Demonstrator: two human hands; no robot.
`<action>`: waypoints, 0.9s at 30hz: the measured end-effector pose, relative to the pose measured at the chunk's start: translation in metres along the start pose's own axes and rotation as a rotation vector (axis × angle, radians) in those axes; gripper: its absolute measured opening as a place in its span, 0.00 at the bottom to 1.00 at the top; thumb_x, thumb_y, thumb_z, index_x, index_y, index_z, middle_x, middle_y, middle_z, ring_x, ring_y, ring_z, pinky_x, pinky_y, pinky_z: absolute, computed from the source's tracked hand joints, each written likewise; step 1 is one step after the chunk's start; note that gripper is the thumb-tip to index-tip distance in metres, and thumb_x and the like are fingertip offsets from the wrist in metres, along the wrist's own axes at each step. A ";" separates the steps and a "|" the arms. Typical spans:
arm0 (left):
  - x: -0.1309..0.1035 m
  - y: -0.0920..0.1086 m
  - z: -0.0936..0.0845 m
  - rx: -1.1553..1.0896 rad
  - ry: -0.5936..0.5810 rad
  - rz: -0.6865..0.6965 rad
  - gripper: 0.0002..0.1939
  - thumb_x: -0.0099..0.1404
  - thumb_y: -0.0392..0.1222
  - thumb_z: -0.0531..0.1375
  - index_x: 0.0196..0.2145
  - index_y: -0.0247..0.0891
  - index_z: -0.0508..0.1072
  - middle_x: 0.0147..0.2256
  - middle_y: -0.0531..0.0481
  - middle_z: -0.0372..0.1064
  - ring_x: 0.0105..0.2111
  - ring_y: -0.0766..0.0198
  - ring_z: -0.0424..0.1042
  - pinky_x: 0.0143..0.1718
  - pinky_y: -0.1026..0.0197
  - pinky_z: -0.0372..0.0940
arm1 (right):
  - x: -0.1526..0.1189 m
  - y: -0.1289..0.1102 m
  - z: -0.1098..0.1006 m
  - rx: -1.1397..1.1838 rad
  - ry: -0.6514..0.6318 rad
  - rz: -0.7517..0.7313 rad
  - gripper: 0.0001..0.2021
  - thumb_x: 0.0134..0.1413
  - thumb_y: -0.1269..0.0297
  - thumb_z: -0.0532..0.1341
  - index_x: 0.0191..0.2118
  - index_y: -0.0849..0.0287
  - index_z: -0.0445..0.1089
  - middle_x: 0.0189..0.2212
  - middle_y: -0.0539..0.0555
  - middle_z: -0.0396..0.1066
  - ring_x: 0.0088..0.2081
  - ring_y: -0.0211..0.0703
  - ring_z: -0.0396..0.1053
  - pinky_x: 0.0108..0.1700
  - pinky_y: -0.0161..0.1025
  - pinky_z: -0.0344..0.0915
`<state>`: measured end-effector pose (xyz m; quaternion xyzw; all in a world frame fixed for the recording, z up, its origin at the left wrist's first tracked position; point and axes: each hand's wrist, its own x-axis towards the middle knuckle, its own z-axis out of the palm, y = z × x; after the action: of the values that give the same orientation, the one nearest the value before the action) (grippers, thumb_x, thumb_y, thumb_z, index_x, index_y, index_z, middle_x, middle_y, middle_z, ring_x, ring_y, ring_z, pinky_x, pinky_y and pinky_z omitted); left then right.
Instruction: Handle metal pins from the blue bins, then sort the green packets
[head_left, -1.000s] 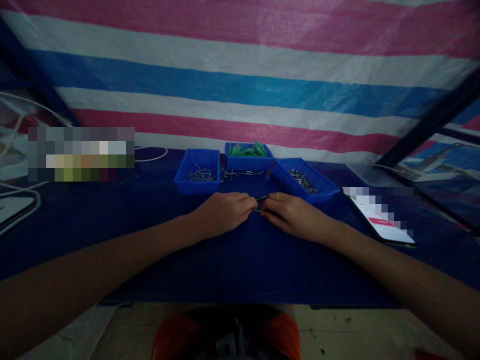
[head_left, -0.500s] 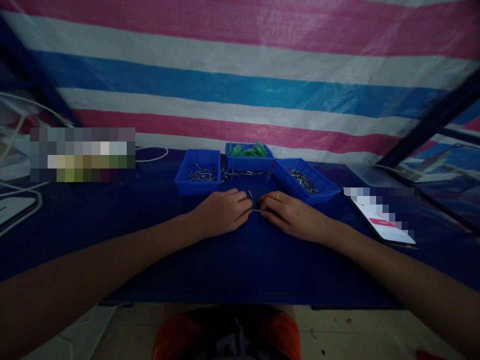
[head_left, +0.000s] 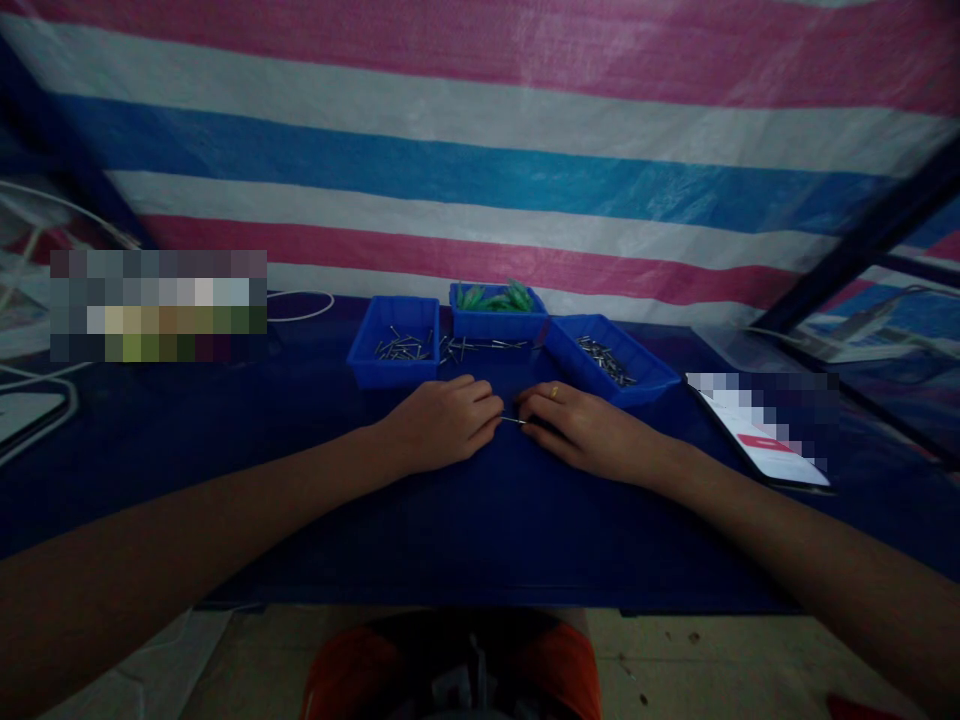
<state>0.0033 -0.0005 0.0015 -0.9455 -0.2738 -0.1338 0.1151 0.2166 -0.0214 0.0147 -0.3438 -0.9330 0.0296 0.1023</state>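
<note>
Over the blue table (head_left: 465, 540), my left hand (head_left: 454, 425) and my right hand (head_left: 574, 430) face each other with a small gap between. A thin metal rod (head_left: 513, 420) spans that gap, one end pinched in the fingers of each hand. Behind my left hand stands a blue bin (head_left: 394, 372) with metal pins in it. Another blue bin (head_left: 652, 382), also with metal pins, sits tilted behind my right hand. Between them at the back, a smaller blue bin (head_left: 499, 326) holds green pieces (head_left: 495, 299).
Loose metal pins (head_left: 502, 345) lie between the bins. A phone (head_left: 772, 450) rests at the right, and another device (head_left: 30, 415) with a white cable is at the far left. A striped sheet (head_left: 480, 180) hangs behind the table.
The second metal pin, seen upright between my fingertips before, no longer shows there. Both hands stay nearly in place, still at the thin rod.
</note>
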 end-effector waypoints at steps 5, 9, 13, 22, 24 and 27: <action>0.001 0.000 -0.001 -0.008 0.003 -0.016 0.10 0.66 0.40 0.50 0.33 0.36 0.68 0.32 0.51 0.67 0.33 0.64 0.65 0.31 0.63 0.59 | 0.000 -0.002 -0.001 -0.007 0.005 0.035 0.10 0.61 0.66 0.49 0.40 0.63 0.65 0.36 0.58 0.66 0.38 0.44 0.65 0.42 0.42 0.64; 0.002 0.000 -0.001 0.005 0.006 -0.009 0.10 0.66 0.41 0.50 0.33 0.36 0.68 0.33 0.51 0.68 0.33 0.63 0.65 0.31 0.63 0.58 | 0.000 -0.003 -0.003 -0.021 0.003 0.038 0.10 0.61 0.66 0.49 0.39 0.64 0.65 0.34 0.58 0.66 0.36 0.43 0.64 0.41 0.41 0.64; 0.001 0.000 -0.001 -0.005 -0.007 -0.009 0.10 0.66 0.41 0.50 0.33 0.36 0.68 0.33 0.51 0.68 0.34 0.63 0.65 0.31 0.63 0.59 | 0.000 -0.003 -0.004 -0.025 -0.001 0.036 0.10 0.61 0.65 0.49 0.39 0.64 0.65 0.34 0.58 0.66 0.36 0.43 0.64 0.41 0.41 0.64; 0.001 0.000 -0.002 -0.004 -0.016 -0.004 0.10 0.66 0.40 0.50 0.33 0.35 0.69 0.33 0.50 0.68 0.33 0.63 0.65 0.31 0.63 0.59 | 0.000 -0.003 -0.003 -0.013 0.004 0.036 0.10 0.61 0.65 0.49 0.39 0.63 0.65 0.35 0.58 0.66 0.37 0.43 0.65 0.41 0.42 0.64; 0.001 0.000 -0.002 -0.005 -0.018 -0.004 0.10 0.66 0.40 0.50 0.33 0.35 0.69 0.33 0.50 0.68 0.33 0.63 0.65 0.31 0.63 0.59 | 0.000 -0.003 -0.003 -0.014 0.006 0.038 0.10 0.61 0.65 0.49 0.39 0.63 0.65 0.35 0.58 0.66 0.37 0.43 0.65 0.41 0.42 0.64; 0.001 0.000 -0.002 -0.005 -0.019 -0.005 0.10 0.67 0.41 0.49 0.33 0.36 0.68 0.33 0.50 0.68 0.34 0.63 0.65 0.31 0.63 0.59 | 0.000 -0.002 -0.003 -0.023 -0.004 0.047 0.10 0.61 0.65 0.49 0.39 0.63 0.65 0.34 0.57 0.66 0.37 0.43 0.64 0.41 0.42 0.63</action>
<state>0.0037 -0.0001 0.0034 -0.9462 -0.2770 -0.1259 0.1100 0.2158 -0.0234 0.0178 -0.3667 -0.9251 0.0221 0.0958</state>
